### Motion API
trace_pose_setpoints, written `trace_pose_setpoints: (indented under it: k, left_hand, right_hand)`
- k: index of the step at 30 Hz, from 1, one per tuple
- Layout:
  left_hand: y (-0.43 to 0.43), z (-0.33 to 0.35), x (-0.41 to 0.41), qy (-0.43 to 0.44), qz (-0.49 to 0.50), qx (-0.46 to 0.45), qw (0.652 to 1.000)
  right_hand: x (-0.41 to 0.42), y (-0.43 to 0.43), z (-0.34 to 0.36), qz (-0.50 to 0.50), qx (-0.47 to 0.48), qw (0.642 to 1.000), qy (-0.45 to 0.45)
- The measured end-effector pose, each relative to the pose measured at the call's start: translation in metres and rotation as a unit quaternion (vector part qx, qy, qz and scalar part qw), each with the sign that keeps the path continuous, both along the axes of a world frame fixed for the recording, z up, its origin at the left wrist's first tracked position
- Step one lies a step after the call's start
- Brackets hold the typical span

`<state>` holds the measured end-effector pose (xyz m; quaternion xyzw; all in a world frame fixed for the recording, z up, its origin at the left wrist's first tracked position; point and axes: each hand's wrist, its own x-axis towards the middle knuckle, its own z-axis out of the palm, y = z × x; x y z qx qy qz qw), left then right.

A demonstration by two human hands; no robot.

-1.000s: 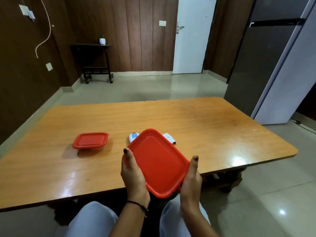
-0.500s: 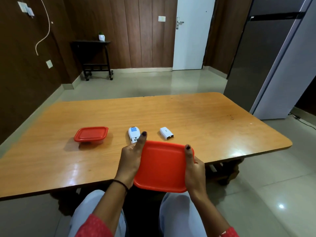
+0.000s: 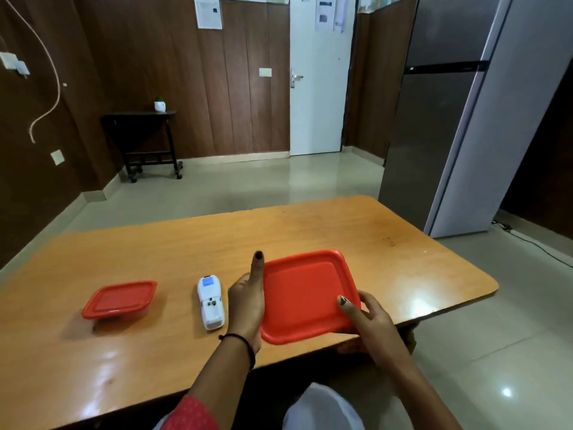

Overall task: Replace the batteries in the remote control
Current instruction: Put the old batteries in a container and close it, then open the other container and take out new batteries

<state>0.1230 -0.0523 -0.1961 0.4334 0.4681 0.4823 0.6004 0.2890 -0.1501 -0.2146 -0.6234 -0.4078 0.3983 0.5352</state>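
Observation:
A white remote control (image 3: pixel 210 302) lies on the wooden table (image 3: pixel 310 231) with its battery bay uncovered. Just right of it, both hands hold a red-lidded box (image 3: pixel 305 296) over the table's near edge. My left hand (image 3: pixel 248 302) grips the box's left side, thumb pointing up. On the near right corner sits my right hand (image 3: pixel 369 318), thumb on the lid. The box hides the remote's small white battery cover seen earlier.
A smaller red-lidded container (image 3: pixel 121 301) stands on the table to the left of the remote. A grey fridge (image 3: pixel 449 119) stands beyond the table's right end. A dark side table (image 3: pixel 142 141) is against the far wall.
The red box has moved forward from my lap and lies level above the table edge, right of the remote. It now covers the small white battery cover. My head has tilted up.

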Motion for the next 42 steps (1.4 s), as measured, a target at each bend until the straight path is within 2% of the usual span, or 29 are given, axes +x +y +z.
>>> trace_pose_setpoints:
  k: [2,3,8,12,15,20,25,29,34,37,38,42]
  left_hand:
    - [0.023,-0.002,0.031,-0.008,-0.032,-0.019,0.999]
    - [0.036,-0.005,0.050,-0.005,-0.060,-0.034,0.998]
    - [0.115,-0.022,0.156,-0.027,-0.120,-0.055,0.991]
    - [0.201,-0.044,0.235,0.073,-0.170,0.010,0.983]
    - [0.270,-0.056,0.287,0.086,-0.177,0.024,0.980]
    - [0.371,-0.083,0.354,0.006,-0.148,-0.069,0.987]
    - [0.429,-0.097,0.394,-0.097,-0.141,-0.148,0.974]
    - [0.449,-0.100,0.407,-0.136,-0.139,-0.177,0.965]
    - [0.447,-0.098,0.404,-0.121,-0.140,-0.179,0.966]
    - [0.428,-0.089,0.376,-0.021,-0.125,-0.124,0.984]
    - [0.417,-0.083,0.362,0.009,-0.118,-0.096,0.988]
    - [0.351,-0.044,0.286,0.046,-0.098,0.014,0.994]
  right_hand:
    - [0.029,0.007,0.002,-0.044,0.008,0.999,-0.023]
    - [0.045,0.015,0.003,-0.070,0.013,0.997,-0.006]
    - [0.140,0.100,-0.011,-0.200,0.017,0.969,0.142]
    - [0.221,0.212,-0.029,-0.250,0.013,0.953,0.171]
    - [0.277,0.301,-0.044,-0.261,0.007,0.947,0.186]
    - [0.345,0.413,-0.071,-0.273,-0.003,0.950,0.151]
    - [0.385,0.480,-0.084,-0.334,0.000,0.930,0.152]
    - [0.400,0.503,-0.091,-0.333,-0.026,0.931,0.145]
    - [0.396,0.504,-0.090,-0.362,0.001,0.923,0.134]
    - [0.373,0.490,-0.092,-0.426,0.015,0.905,-0.007]
    - [0.354,0.479,-0.089,-0.423,0.029,0.905,-0.029]
    - [0.239,0.408,-0.055,-0.300,0.111,0.946,0.046]
